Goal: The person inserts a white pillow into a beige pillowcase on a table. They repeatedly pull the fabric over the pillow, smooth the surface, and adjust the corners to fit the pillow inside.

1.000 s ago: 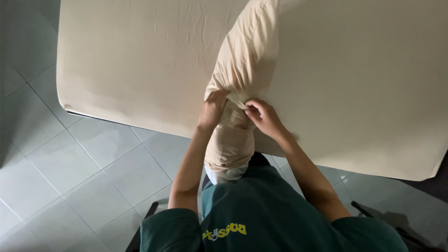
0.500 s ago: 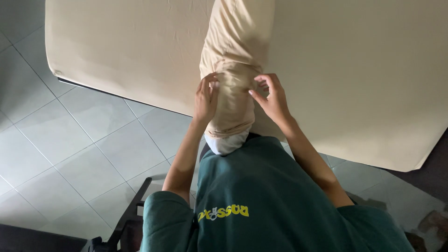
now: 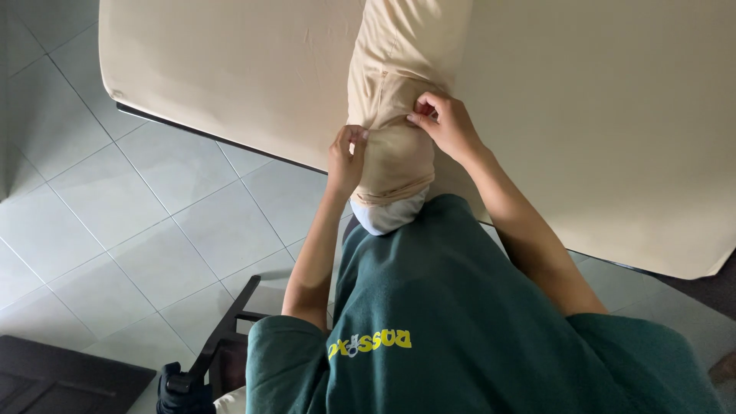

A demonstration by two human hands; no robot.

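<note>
Nearest, green shirt (image 3: 475, 322) filled the bottom of the view, both bare arms reaching up from it. Low left: dark chair frame (image 3: 222, 337) on grey tiled floor (image 3: 115, 230), with a black object beside it that couldn't be made out.

Pillow (image 3: 395, 146) stood on end between the arms, its bottom end against the person's chest and its top leaning onto the bed (image 3: 613, 130). Beige case (image 3: 391, 69) covered most of it; white pillow end (image 3: 387, 216) showed below the case opening, just above the shirt.

Left hand (image 3: 346, 157) was on the left side of the pillow, fingers curled, thumb and fingertips pinching the case hem. Right hand (image 3: 448, 123) was higher, on the right side, fingers bunched, pinching a fold of the case at the same hem line. Hands were near each other but not touching, with the pillow's width between them. Case fabric was wrinkled and gathered where each hand gripped.

Further out, the bed took up the whole top of the frame, covered in a beige sheet, smooth with faint creases. Left corner of the mattress overhung the floor; a dark edge line ran under the sheet along the near side. Right corner of the sheet hung loose at far right.
</note>
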